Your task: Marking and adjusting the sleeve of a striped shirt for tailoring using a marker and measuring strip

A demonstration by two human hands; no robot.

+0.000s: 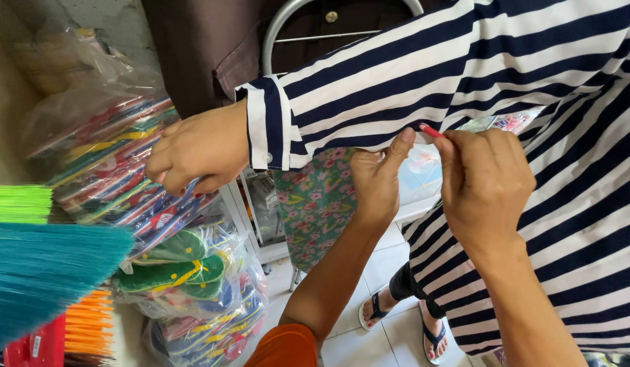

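Another person stands close in front of me in a navy-and-white striped shirt (532,75). My left hand (377,182), on an arm with an orange sleeve, pinches the shirt's fabric just under that person's sleeve. My right hand (484,187) is beside it, fingers closed on a small red stick (430,130) whose tip touches the striped fabric. The other person's hand (199,153) reaches left and rests on a plastic bag of colourful flip-flops (118,170).
More bagged flip-flops (192,272) are stacked at lower left. Teal broom bristles (43,272), with green and orange ones, fill the left edge. A floral padded board (315,204) stands behind my hands. The other person's sandalled feet (396,312) are on white floor tiles.
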